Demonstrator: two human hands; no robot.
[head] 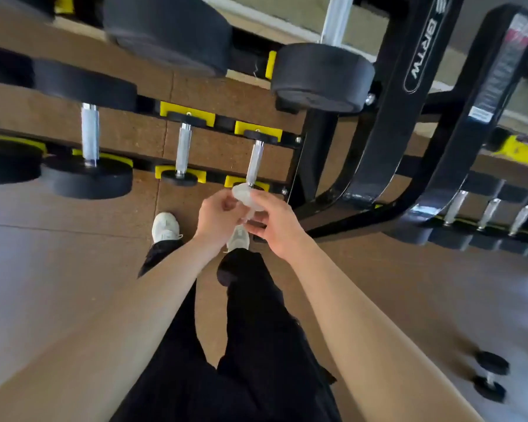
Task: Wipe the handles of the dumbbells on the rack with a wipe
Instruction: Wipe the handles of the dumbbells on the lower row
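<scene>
An open gap, through which brown floor is seen, is left between the rightmost handle [255, 161] and the neighbouring handle [183, 149]. To the right, passage is closed by the black rack frame [387, 117]. Above and to the right, a large dumbbell head [320, 76] overhangs. The rightmost handle's near end is fronted by the wipe [244, 194], held in the left hand [218, 216] and right hand [272, 226].

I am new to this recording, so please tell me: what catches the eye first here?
In the centre, the left hand and the right hand together pinch a crumpled white wipe, just in front of the smallest dumbbell on the lower row. Behind stands the black rack with yellow cradles; one loose dumbbell lies on the floor, lower right.
</scene>
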